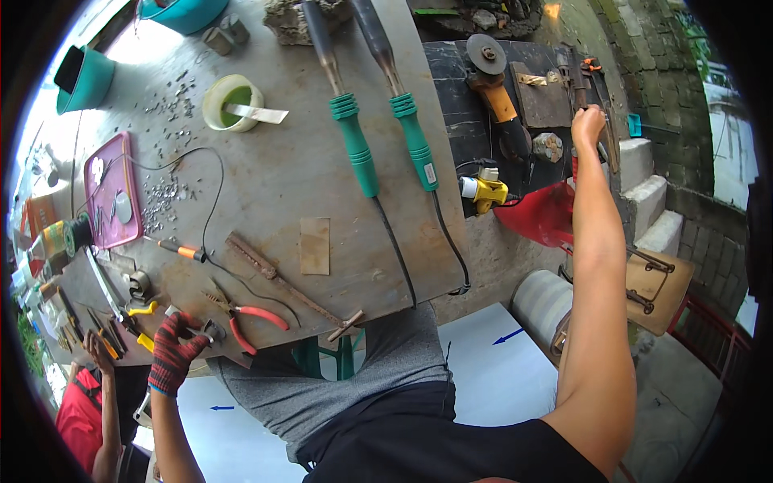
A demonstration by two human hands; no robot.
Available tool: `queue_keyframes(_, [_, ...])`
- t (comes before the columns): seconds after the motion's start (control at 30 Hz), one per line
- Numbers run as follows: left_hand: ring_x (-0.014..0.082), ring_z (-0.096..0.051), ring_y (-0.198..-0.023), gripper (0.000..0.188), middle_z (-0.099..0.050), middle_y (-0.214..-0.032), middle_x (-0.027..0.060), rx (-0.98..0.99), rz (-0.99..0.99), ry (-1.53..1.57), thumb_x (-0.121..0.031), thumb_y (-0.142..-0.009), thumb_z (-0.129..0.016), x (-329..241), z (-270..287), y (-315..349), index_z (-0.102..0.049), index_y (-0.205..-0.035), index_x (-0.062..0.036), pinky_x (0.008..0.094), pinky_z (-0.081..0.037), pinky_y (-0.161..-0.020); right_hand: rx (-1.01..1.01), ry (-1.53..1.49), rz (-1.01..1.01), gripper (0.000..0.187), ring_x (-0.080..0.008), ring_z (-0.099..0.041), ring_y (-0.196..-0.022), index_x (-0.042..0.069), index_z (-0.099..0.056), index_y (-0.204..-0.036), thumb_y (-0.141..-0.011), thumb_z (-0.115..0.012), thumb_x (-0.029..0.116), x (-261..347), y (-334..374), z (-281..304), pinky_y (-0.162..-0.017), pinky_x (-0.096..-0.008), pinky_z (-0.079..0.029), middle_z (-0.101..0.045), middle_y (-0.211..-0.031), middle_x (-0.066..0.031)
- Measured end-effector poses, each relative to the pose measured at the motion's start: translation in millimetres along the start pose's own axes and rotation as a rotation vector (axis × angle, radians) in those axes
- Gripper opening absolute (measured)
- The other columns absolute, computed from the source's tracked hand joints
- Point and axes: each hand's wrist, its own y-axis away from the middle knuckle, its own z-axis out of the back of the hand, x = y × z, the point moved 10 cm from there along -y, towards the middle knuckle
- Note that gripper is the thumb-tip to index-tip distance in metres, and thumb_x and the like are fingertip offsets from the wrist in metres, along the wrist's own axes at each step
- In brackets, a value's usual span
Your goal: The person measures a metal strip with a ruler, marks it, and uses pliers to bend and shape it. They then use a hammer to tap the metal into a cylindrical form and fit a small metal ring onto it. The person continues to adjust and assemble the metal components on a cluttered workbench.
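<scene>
My left hand [179, 352], in a red and black striped glove, is closed at the table's near left edge around a small grey metal piece [213, 331]. Beside it lie pliers [235, 311] with red handles and snips [138, 322] with yellow grips. My bare right hand [589, 127] reaches far out to the right, its fist wrapped around a brown, rod-like metal tool [578, 80] over the dark side bench. What kind of tool it is, I cannot make out. Left of that hand are a wooden block [541, 101] and an angle grinder [497, 101] with an orange body.
Two large soldering irons [354, 145] with green handles lean on a stone block [302, 22]. A tub of green liquid [232, 101], a purple tray [121, 225] and a thin soldering iron [179, 248] share the metal table. Another person's hand [100, 352] is at left.
</scene>
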Motion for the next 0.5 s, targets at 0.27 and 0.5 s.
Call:
queue_keyframes(0.27, [0.0088,-0.06,-0.084,0.037,-0.066,-0.089,0.0023,0.074,-0.022,0.01,-0.02,-0.081,-0.086,-7,-3,-7,-0.066,-0.108,-0.0038,0.0301,-0.053,-0.077,-0.231,-0.242,0.113,0.03,-0.0403,-0.071,-0.086,-0.004,-0.073,-0.096,-0.091,-0.065,0.024,3,-12,115,-0.081,-0.0492,-0.053,-0.071,-0.088,-0.0242])
queue_keyframes(0.5, [0.0169,-0.069,-0.085,0.034,-0.073,-0.089,0.0084,0.09,-0.183,-0.162,-0.026,-0.084,-0.084,-14,-3,-17,-0.07,-0.105,-0.0035,0.0327,-0.055,-0.081,0.003,-0.972,0.028,0.029,-0.019,-0.075,-0.088,-0.011,-0.064,-0.114,-0.099,-0.068,0.013,67,107,246,-0.081,-0.0285,-0.058,-0.078,-0.097,-0.0136])
